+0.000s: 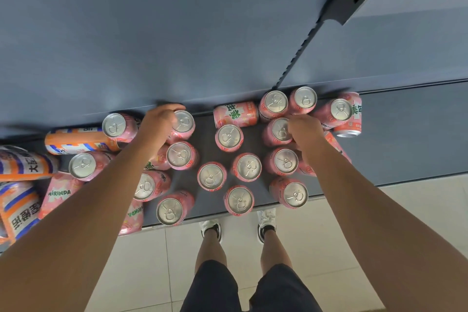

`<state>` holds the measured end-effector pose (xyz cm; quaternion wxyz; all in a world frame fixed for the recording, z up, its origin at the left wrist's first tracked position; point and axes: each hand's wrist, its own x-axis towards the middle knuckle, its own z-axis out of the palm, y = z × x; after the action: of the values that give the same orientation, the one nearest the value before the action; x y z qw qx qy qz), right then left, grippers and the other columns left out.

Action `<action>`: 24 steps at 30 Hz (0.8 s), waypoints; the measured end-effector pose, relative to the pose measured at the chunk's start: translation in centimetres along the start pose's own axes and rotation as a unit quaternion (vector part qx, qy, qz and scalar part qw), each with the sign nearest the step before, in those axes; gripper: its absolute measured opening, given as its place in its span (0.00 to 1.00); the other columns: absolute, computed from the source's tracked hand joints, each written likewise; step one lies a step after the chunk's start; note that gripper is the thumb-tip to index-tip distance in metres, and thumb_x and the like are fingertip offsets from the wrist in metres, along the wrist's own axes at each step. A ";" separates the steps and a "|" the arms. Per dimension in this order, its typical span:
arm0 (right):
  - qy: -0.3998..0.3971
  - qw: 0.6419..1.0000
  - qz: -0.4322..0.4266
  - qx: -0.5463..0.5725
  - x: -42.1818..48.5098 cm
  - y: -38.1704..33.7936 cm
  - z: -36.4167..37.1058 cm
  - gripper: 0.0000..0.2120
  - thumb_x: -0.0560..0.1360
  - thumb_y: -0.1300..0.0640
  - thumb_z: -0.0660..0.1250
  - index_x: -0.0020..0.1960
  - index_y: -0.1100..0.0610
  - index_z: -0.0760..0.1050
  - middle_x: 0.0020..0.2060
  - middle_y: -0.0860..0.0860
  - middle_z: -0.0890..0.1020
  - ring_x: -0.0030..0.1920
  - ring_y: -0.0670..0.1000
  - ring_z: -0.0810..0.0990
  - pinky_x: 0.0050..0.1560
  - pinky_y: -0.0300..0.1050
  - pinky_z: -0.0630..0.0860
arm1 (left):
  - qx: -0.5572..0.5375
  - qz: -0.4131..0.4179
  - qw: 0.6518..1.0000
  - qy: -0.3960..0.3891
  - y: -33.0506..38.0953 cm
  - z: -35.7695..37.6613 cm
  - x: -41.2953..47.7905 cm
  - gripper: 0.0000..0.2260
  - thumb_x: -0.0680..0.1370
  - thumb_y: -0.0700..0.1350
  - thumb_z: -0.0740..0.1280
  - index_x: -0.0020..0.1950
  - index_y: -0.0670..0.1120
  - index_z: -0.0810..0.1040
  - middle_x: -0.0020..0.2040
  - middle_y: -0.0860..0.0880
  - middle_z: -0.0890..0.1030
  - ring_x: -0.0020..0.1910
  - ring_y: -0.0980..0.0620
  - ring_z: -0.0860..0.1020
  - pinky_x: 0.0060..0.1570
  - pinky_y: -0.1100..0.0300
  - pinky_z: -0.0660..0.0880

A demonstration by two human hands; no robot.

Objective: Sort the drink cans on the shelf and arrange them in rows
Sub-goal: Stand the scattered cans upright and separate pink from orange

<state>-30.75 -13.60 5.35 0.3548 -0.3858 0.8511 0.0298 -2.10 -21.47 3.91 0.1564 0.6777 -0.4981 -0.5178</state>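
**Status**
- Left hand (158, 121): wrapped from the side round an upright pink can (184, 124) at the back of the shelf (405, 134), fingers closed on the can wall.
- Right hand (305, 129): fingers closed likewise on a second pink can (278, 132), also upright, just in front of two upright cans (274, 104) against the back panel.

**Procedure (judged from the present layout)**
1. Hold both gripped cans vertical. Slide or lift low, never tilt.
2. Seat the second pink can squarely before the two upright cans, rims touching, to extend that column forward.
3. Bring the left-hand can toward the same block rather than opening a separate row.
4. Stand up the toppled pink can (235, 114) lying between the two hands before closing the gap. Otherwise, probably no room for a straight row there.
5. Treat the orange cans (76, 140) lying at the far left as a separate group. Sort by colour first, then align.

**Caution**
Beware of the loose front-edge cans (171, 210) close under both forearms. Raise the arms clear before moving sideways, to avoid knocking one to the floor (354, 223).
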 end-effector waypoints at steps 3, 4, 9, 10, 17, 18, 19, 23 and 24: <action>0.017 0.992 0.025 0.119 -0.7 0.5 0.4 0.12 0.79 0.65 0.62 0.61 0.62 0.77 0.56 0.57 0.81 0.55 0.57 0.79 0.51 0.44 0.75 | -0.002 -0.019 1.000 0.017 -0.2 -1.2 -0.2 0.20 0.72 0.33 0.57 0.51 0.51 0.83 0.49 0.48 0.81 0.47 0.48 0.77 0.51 0.51 0.76; 0.031 0.980 0.047 0.190 -0.9 0.4 0.7 0.12 0.78 0.65 0.61 0.58 0.62 0.79 0.51 0.58 0.82 0.50 0.57 0.78 0.45 0.46 0.74 | 0.011 -0.016 0.999 0.030 -0.3 -1.5 -0.4 0.21 0.73 0.31 0.56 0.50 0.50 0.83 0.51 0.47 0.82 0.46 0.47 0.77 0.49 0.51 0.76; 0.173 0.958 -0.068 0.217 -4.7 -1.4 1.7 0.15 0.75 0.63 0.60 0.60 0.57 0.76 0.58 0.54 0.79 0.55 0.58 0.76 0.51 0.49 0.74 | 0.086 0.012 0.995 0.053 -0.6 -1.7 -1.8 0.20 0.77 0.31 0.55 0.62 0.43 0.80 0.59 0.41 0.81 0.45 0.38 0.78 0.42 0.50 0.75; 0.185 0.957 -0.119 0.190 -5.8 -2.0 1.8 0.15 0.75 0.63 0.61 0.60 0.58 0.76 0.60 0.54 0.77 0.56 0.58 0.76 0.52 0.52 0.75 | 0.092 0.014 0.995 0.048 -0.7 -1.7 -2.0 0.20 0.77 0.32 0.56 0.64 0.44 0.78 0.61 0.42 0.80 0.46 0.41 0.79 0.44 0.53 0.75; 0.129 0.964 -0.232 0.013 -8.2 -6.9 3.2 0.19 0.77 0.52 0.63 0.66 0.57 0.71 0.64 0.53 0.74 0.61 0.57 0.74 0.52 0.51 0.74 | 0.134 0.016 0.989 0.064 -1.2 -3.4 -5.2 0.16 0.81 0.36 0.59 0.68 0.42 0.73 0.64 0.43 0.78 0.58 0.47 0.75 0.52 0.61 0.65; 0.119 0.967 -0.225 -0.001 -8.2 -7.7 3.3 0.20 0.77 0.49 0.63 0.66 0.57 0.70 0.63 0.53 0.73 0.62 0.57 0.74 0.52 0.51 0.73 | 0.142 0.009 0.988 0.062 -1.4 -3.7 -5.6 0.16 0.80 0.36 0.59 0.67 0.41 0.74 0.64 0.43 0.79 0.60 0.45 0.76 0.52 0.61 0.65; 0.112 0.970 -0.213 -0.013 -8.1 -8.5 3.5 0.22 0.77 0.47 0.63 0.66 0.57 0.70 0.63 0.54 0.73 0.62 0.57 0.74 0.51 0.50 0.72 | 0.156 0.001 0.986 0.058 -1.8 -4.0 -5.9 0.15 0.79 0.37 0.59 0.65 0.41 0.75 0.63 0.42 0.79 0.61 0.44 0.76 0.52 0.59 0.66; 0.081 0.987 -0.135 -0.030 -6.8 -11.6 4.3 0.27 0.75 0.44 0.63 0.67 0.60 0.69 0.63 0.57 0.71 0.64 0.61 0.72 0.54 0.52 0.72 | 0.289 -0.016 0.957 -0.011 -2.8 -4.6 -6.8 0.09 0.78 0.43 0.62 0.52 0.43 0.80 0.53 0.42 0.81 0.56 0.40 0.78 0.50 0.52 0.72; 0.072 0.989 -0.122 -0.039 -6.5 -12.7 4.7 0.28 0.75 0.43 0.63 0.68 0.60 0.68 0.64 0.58 0.71 0.65 0.62 0.72 0.57 0.54 0.72 | 0.319 -0.026 0.947 -0.025 -2.9 -4.9 -6.8 0.07 0.78 0.45 0.62 0.47 0.45 0.79 0.49 0.43 0.80 0.55 0.40 0.77 0.50 0.51 0.73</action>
<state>-16.51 -16.82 8.72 0.2780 -0.5016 0.8192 -0.0082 3.76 -15.90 7.56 -0.0940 0.6916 -0.6233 -0.3527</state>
